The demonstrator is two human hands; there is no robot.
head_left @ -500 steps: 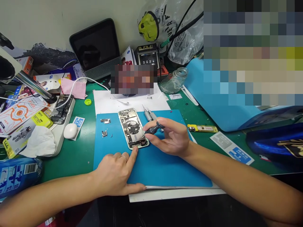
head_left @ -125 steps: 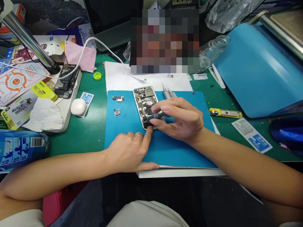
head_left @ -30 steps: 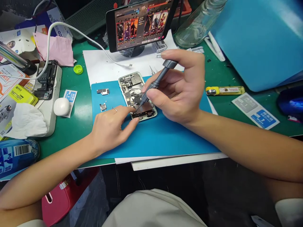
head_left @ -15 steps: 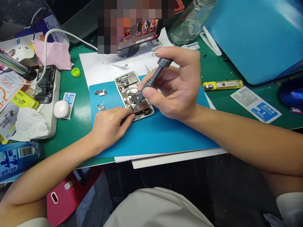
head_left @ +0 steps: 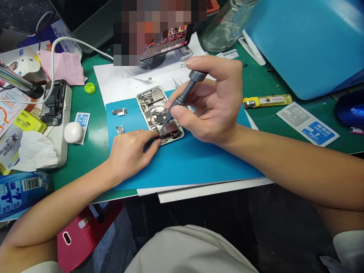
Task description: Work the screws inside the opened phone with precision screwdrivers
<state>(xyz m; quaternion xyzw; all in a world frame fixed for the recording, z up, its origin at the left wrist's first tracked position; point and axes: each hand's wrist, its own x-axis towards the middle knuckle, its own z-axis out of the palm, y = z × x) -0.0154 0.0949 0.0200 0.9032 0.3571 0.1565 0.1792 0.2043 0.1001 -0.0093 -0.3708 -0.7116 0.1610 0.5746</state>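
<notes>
An opened smartphone (head_left: 155, 99) lies on the blue mat (head_left: 187, 163), its inner parts bare. My left hand (head_left: 133, 149) grips the phone's lower left edge, with thumb and fingertips pressed together there. A grey precision screwdriver (head_left: 186, 91) is held slanted in my right hand (head_left: 218, 98). Its tip points down into the lower part of the phone; whether it touches a screw is too small to tell. Left of the phone lie two small metal phone parts, an upper one (head_left: 119, 112) and a lower one (head_left: 120, 129).
Behind the mat, a propped phone (head_left: 170, 41) stands on white paper (head_left: 110, 81), near a glass jar (head_left: 224, 30). A yellow utility knife (head_left: 267, 101) lies to the right. At left are a white earbud case (head_left: 73, 132), a green cap (head_left: 90, 88) and a blue can (head_left: 25, 191).
The view has shifted slightly. Both hands keep their holds on the phone and the screwdriver, with hardly any visible movement.
</notes>
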